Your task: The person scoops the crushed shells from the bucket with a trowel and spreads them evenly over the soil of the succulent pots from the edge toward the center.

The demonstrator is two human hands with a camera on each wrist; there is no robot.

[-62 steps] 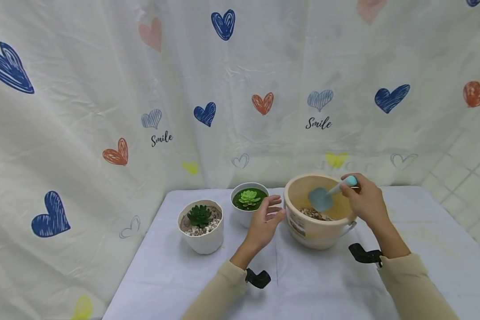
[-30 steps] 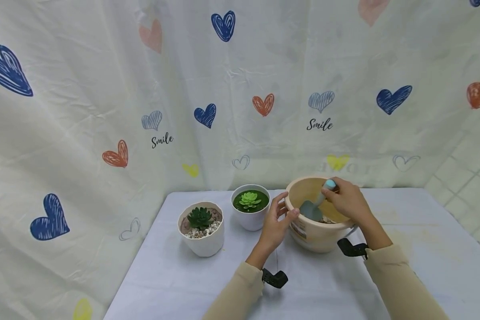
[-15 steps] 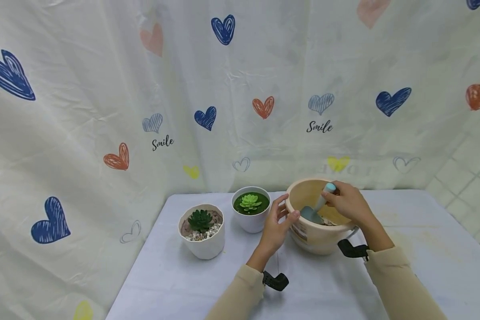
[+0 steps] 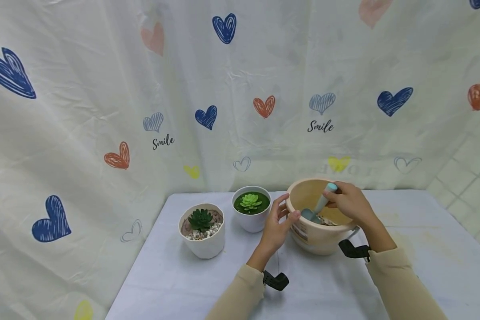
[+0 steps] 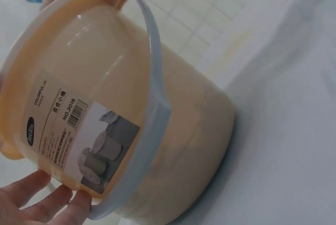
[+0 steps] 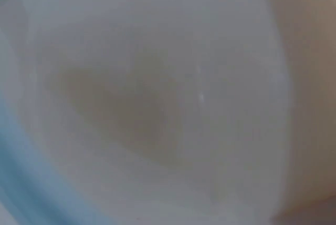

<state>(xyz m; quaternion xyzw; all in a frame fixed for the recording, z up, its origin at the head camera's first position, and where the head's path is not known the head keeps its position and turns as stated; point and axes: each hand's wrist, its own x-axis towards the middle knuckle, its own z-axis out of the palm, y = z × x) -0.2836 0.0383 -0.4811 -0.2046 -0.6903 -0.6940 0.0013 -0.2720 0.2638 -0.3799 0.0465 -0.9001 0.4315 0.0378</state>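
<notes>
A peach plastic bucket [image 4: 319,239] stands on the table, with loose brownish-white pebbles [image 4: 329,221] visible at its bottom. My left hand [image 4: 274,229] holds the bucket's left side near the rim. In the left wrist view, its fingers [image 5: 50,204] press the outer wall beside a printed label [image 5: 79,130], with the grey bail handle [image 5: 155,114] hanging across the front. Over the right rim reaches my right hand [image 4: 350,202], gripping the pale handle of a small blue trowel [image 4: 322,203]. The trowel's blade dips into the pebbles, its tip hidden by them and the rim.
Left of the bucket stands a white pot [image 4: 253,221] with a light green succulent [image 4: 250,202]. A second white pot [image 4: 204,246], holding a dark green succulent [image 4: 200,219] and pebbles, sits farther left. A heart-print curtain [image 4: 240,89] hangs behind the white-covered table [image 4: 164,275].
My right hand has lowered the trowel from above the bucket into the pebbles and shifted left. My left hand has moved right onto the bucket's side. Over the last half second, the blade sinks slightly deeper.
</notes>
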